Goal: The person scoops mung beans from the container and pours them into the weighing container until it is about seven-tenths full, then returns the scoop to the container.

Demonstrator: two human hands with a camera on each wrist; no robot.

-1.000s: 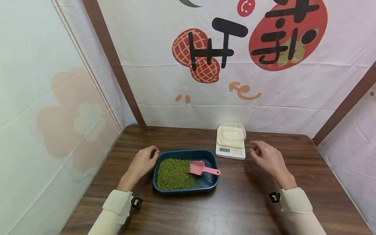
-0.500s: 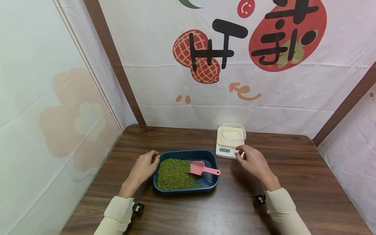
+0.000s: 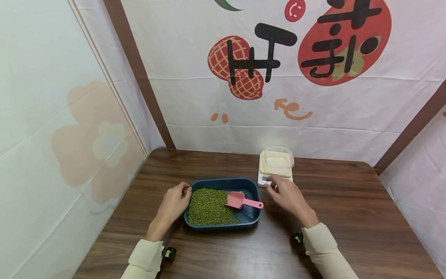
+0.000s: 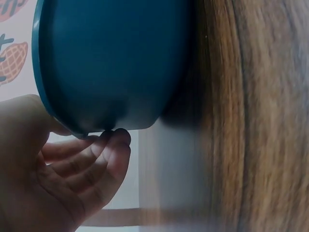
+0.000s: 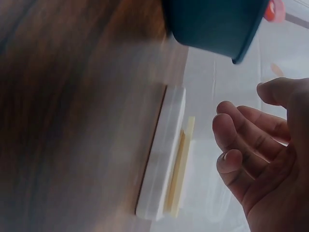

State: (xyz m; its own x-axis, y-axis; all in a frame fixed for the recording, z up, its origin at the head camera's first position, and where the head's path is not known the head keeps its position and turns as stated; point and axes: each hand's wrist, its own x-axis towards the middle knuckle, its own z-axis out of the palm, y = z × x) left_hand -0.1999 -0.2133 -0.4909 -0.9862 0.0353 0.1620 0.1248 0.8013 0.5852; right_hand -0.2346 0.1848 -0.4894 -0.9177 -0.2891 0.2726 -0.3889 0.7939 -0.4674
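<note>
A blue tray (image 3: pixel 223 226) filled on its left with mung beans (image 3: pixel 207 211) sits on the table. My left hand (image 3: pixel 175 199) is at its left edge; in the left wrist view the thumb goes over the rim and the fingertips meet the outer wall (image 4: pixel 116 67), pinching it. A pink scoop (image 3: pixel 236 200) lies in the tray, its handle over the right rim. My right hand (image 3: pixel 287 195) holds nothing, fingers loosely bent, between the tray and the kitchen scale (image 3: pixel 261 180), partly covering the scale's front. A clear plastic container (image 3: pixel 278 159) stands on the scale.
The brown wooden table (image 3: pixel 223 255) carries the tray and scale. A white printed curtain (image 3: pixel 188 100) hangs along its back edge, with another curtain (image 3: pixel 87 186) on the left. In the right wrist view the scale's white side (image 5: pixel 161 154) is close to the fingers.
My right hand has moved left, from the right of the scale across its front towards the scoop's handle. My left hand has shifted slightly right and nearer onto the tray's rim.
</note>
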